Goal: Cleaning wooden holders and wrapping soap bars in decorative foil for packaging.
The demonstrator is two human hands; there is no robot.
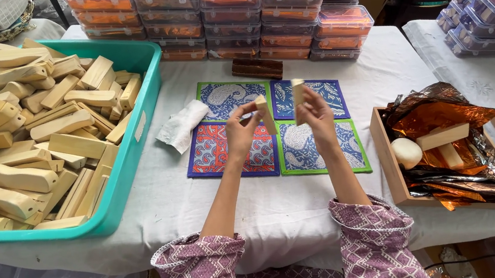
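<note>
My left hand (241, 128) holds a small pale wooden block (263, 110) by its end, raised over the patterned mats (218, 99). My right hand (317, 117) grips a second wooden block (298, 95), held upright a short gap from the first. Both hands hover above the four square mats, blue, red and green-edged with paisley prints, laid in a two-by-two grid on the white tablecloth (280, 210). My sleeves are purple with a white pattern.
A teal bin (136, 139) heaped with wooden pieces stands at the left. A crumpled white cloth (182, 126) lies beside the mats. A wooden tray (388, 160) with copper foil, a block and a white ball sits right. Stacked clear lidded boxes (233, 10) line the back.
</note>
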